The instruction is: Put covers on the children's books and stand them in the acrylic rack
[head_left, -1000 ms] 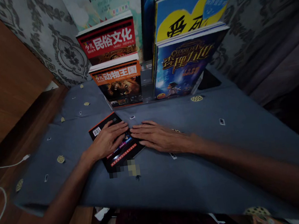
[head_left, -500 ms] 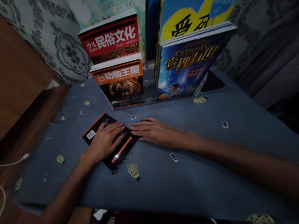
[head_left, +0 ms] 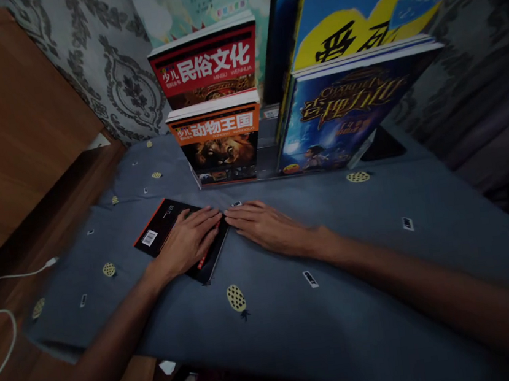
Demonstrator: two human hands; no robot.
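Note:
A thin black book [head_left: 158, 218] with an orange edge and a white barcode lies flat on the grey-blue cloth, back cover up. Across its right part rests my left hand [head_left: 190, 236], palm down with fingers stretched out, hiding the middle of the cover. My right hand [head_left: 268, 229] lies palm down on the cloth, fingers extended, its fingertips at the book's right corner and close to the left fingertips. Neither hand grasps anything.
Behind the hands stand an orange book with a lion [head_left: 219, 148], a red book [head_left: 211, 66], a blue book [head_left: 333, 119] and a blue-and-yellow book [head_left: 354, 17]. A dark flat object [head_left: 383, 142] sits right of them. A white cable [head_left: 19, 275] lies at left.
The black book has turned a little counterclockwise on the cloth. My left hand has slid over its right part, covering more of the red strip. The whole view has shifted slightly.

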